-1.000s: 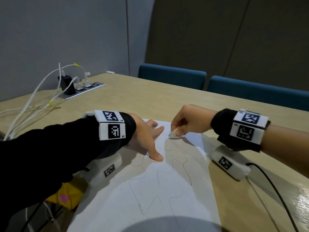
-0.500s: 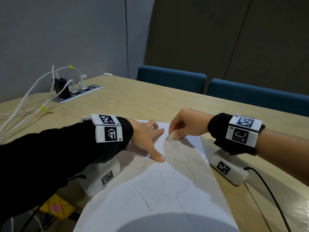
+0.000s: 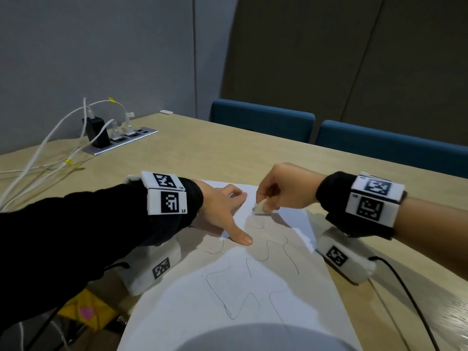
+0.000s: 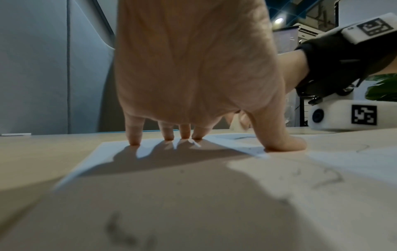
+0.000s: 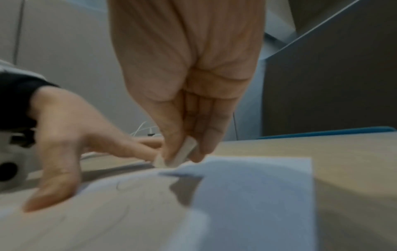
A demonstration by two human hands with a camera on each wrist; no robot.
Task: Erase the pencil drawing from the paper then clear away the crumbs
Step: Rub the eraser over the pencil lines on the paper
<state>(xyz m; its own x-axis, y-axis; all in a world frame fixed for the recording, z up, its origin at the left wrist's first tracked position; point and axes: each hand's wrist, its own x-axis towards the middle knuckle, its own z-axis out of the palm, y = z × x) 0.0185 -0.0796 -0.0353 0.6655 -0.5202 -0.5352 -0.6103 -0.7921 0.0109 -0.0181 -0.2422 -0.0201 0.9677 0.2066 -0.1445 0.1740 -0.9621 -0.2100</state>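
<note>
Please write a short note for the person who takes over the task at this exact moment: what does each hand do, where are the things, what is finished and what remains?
Left hand: fingers spread, pressing the white paper sheet flat on the wooden table.
Right hand: pinches the small white eraser, its tip at the far end of the paper, at the top of the pencil drawing.
Done: little that can be seen; most of the wavy outline is on the paper.
Left: erase the remaining lines, then clear the crumbs. Crumbs cannot be made out.

White cables (image 3: 50, 148), power strip (image 3: 121, 141), blue chairs (image 3: 260, 117), perhaps a plant (image 4: 382, 88)
</note>
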